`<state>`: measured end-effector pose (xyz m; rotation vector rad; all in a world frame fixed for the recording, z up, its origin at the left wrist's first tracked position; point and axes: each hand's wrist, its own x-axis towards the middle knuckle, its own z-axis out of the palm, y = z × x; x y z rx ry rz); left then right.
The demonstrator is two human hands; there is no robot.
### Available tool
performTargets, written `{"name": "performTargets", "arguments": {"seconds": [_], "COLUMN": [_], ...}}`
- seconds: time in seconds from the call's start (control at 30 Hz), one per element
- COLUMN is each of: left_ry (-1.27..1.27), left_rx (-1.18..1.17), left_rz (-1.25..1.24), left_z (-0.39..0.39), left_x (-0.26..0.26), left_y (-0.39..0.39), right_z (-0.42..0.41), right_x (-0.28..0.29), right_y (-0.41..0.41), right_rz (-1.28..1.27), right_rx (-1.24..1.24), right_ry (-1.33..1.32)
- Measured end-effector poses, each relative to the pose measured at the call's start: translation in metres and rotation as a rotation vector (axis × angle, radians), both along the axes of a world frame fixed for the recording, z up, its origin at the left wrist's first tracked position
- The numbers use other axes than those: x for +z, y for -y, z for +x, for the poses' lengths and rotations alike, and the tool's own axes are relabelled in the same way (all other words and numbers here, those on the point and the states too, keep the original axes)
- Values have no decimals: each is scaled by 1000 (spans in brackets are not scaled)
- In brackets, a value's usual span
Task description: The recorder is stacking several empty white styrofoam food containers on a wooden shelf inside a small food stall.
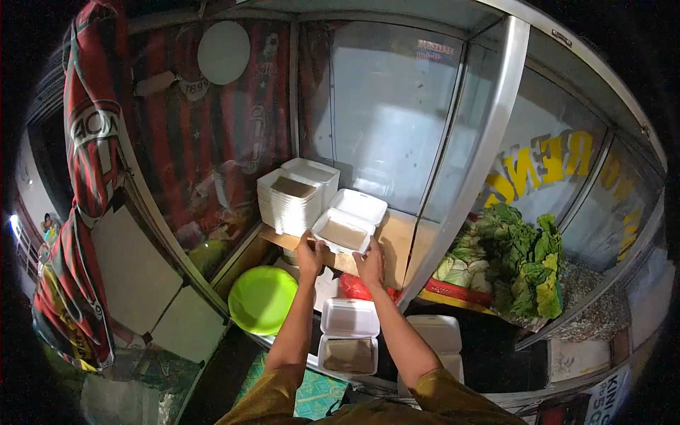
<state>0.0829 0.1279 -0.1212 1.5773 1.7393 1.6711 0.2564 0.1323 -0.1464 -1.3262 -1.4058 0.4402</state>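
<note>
An open white foam takeaway box (346, 247) with brown paper lining its base is held by its near edge. My left hand (309, 258) grips the near left corner and my right hand (371, 264) the near right corner. The hinged lid (360, 206) leans back, away from me. Just left of it stands a tall stack of nested open foam boxes (287, 212), with brown paper in the top one. Between my forearms lies another open, paper-lined foam box (348, 340). My right forearm partly hides a further open foam box (436, 329).
Glass panels (382, 117) and a metal post (491, 127) enclose the wooden shelf (396, 234). A green plastic basin (261, 297) sits at left, a red plastic bag (357, 287) below the shelf. Leafy greens and cabbage (504, 255) fill the right compartment. A striped scarf (93, 122) hangs left.
</note>
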Motion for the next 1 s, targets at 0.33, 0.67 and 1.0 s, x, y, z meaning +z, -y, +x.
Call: {"name": "performTargets", "arguments": {"seconds": [0.33,0.67,1.0], "left_ry": [1,-112,-405], "left_rx": [10,-438,-679], "left_rz": [49,-254,-398], "left_z": [-14,7,27], "left_x": [-3,-56,-111], "left_y": [29,136,230], "right_z": [1,28,39], "right_x": [16,-47,-74], "right_y": [44,145,218], "right_rz": [46,-221,-483], "right_rx": [1,568,683], "right_ry": [152,302,566]}}
